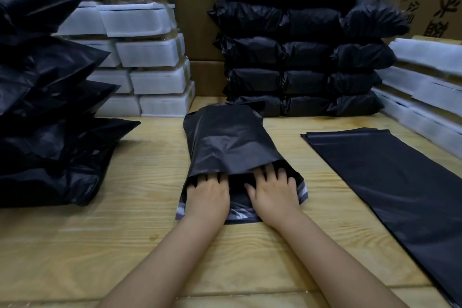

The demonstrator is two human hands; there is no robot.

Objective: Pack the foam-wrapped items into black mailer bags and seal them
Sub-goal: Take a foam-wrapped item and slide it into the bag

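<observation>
A black mailer bag (230, 142) lies on the wooden table (140, 227) straight ahead, bulging with something inside that I cannot see. Its mouth faces me. My left hand (208, 195) rests on the bag's lower flap, with its fingertips tucked under the upper edge of the mouth. My right hand (273, 191) lies beside it, fingers spread and reaching into the same opening. Both palms face down. White foam-wrapped items (147, 55) are stacked at the back left.
Filled black bags (300, 52) are piled at the back centre and more (45, 107) at the left. A flat stack of empty black mailers (390, 182) lies to the right. More foam-wrapped items (430, 82) line the right edge. Cardboard boxes (195, 20) stand behind.
</observation>
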